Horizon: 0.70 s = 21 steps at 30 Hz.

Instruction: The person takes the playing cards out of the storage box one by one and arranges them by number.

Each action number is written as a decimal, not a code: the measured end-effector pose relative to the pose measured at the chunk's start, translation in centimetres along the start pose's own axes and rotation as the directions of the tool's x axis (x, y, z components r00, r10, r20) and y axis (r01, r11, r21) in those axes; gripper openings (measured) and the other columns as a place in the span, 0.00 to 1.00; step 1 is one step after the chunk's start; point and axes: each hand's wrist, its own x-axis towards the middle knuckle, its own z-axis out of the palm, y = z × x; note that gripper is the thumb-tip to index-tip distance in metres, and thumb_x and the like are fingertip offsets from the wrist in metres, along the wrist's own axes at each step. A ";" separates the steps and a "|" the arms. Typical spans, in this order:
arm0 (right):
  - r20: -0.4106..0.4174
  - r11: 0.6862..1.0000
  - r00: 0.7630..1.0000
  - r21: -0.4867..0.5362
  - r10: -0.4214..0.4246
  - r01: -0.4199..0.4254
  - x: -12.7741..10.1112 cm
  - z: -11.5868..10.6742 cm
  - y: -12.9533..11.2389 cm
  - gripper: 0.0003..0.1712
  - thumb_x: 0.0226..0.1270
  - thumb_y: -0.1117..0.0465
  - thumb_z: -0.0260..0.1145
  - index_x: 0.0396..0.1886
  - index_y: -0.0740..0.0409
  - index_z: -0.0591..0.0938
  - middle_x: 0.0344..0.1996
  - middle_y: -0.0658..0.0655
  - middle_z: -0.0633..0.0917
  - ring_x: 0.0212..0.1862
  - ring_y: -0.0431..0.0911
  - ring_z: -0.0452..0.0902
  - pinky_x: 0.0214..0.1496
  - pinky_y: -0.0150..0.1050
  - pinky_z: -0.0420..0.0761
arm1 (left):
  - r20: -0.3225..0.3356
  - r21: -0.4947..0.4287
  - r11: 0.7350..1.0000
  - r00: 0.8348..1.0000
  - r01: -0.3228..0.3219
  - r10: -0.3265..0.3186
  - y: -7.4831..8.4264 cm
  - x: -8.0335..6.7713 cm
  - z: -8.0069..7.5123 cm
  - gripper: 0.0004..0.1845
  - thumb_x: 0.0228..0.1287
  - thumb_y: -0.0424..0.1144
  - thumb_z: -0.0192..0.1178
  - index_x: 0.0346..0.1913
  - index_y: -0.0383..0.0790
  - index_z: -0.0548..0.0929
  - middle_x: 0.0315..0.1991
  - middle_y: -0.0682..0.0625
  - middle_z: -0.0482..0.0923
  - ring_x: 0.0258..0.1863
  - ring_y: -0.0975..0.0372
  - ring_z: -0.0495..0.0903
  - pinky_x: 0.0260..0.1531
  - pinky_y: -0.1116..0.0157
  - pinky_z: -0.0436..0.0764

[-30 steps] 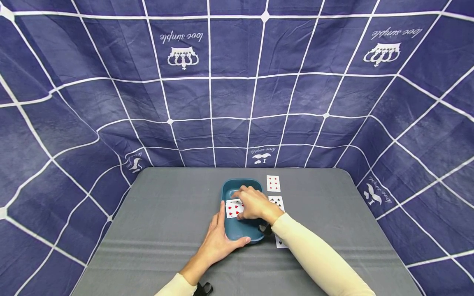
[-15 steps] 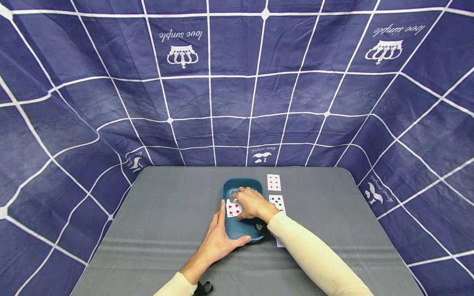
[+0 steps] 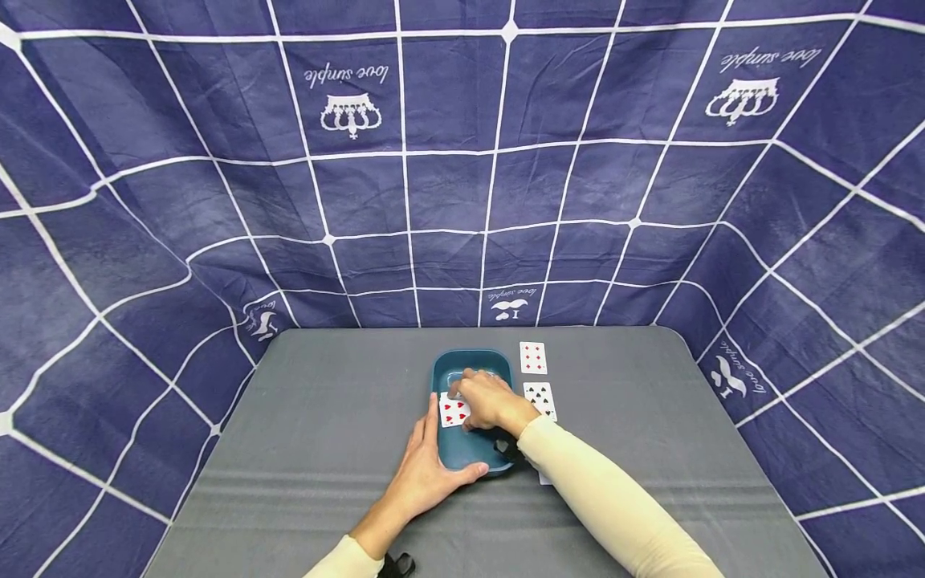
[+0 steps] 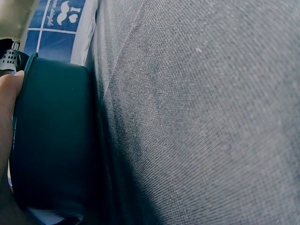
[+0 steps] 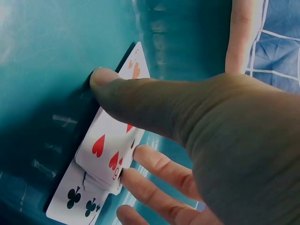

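A small stack of playing cards (image 5: 105,140), hearts uppermost, a club card (image 5: 72,199) jutting out, sits beneath my right hand (image 3: 487,400), edges pinched between thumb and fingers. Under that grip is the blue-green tray (image 3: 462,451); my left hand (image 3: 428,475) spreads wide against it. Right of my grip lie a diamonds card (image 3: 532,358) and a spades card (image 3: 536,393).
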 end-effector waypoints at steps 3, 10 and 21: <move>-0.004 1.000 1.000 0.001 -0.003 0.003 0.1 0.0 0.0 0.37 0.57 0.54 0.96 0.68 0.47 0.93 0.62 0.57 0.89 0.64 0.58 0.89 0.70 0.63 0.89 | -0.014 -0.011 1.000 1.000 -0.013 0.013 -0.1 0.0 0.0 0.84 0.53 0.73 0.87 0.99 0.49 0.40 0.88 0.29 0.65 0.85 0.34 0.71 0.78 0.31 0.79; -0.014 1.000 1.000 0.018 0.004 -0.004 0.0 0.1 0.0 0.35 0.56 0.57 0.96 0.65 0.46 0.94 0.60 0.56 0.89 0.62 0.58 0.90 0.69 0.64 0.89 | -0.043 0.013 0.999 0.998 -0.038 0.039 -0.2 -0.1 0.3 0.83 0.54 0.74 0.86 0.99 0.52 0.41 0.86 0.30 0.67 0.82 0.34 0.74 0.74 0.31 0.81; -0.020 1.000 1.000 0.024 0.008 -0.007 0.0 0.3 0.2 0.34 0.57 0.56 0.96 0.64 0.46 0.94 0.59 0.55 0.89 0.62 0.57 0.90 0.70 0.63 0.88 | -0.005 0.025 1.000 1.000 0.005 -0.005 0.0 0.0 0.2 0.84 0.53 0.74 0.86 0.99 0.48 0.41 0.88 0.30 0.65 0.85 0.35 0.72 0.78 0.33 0.80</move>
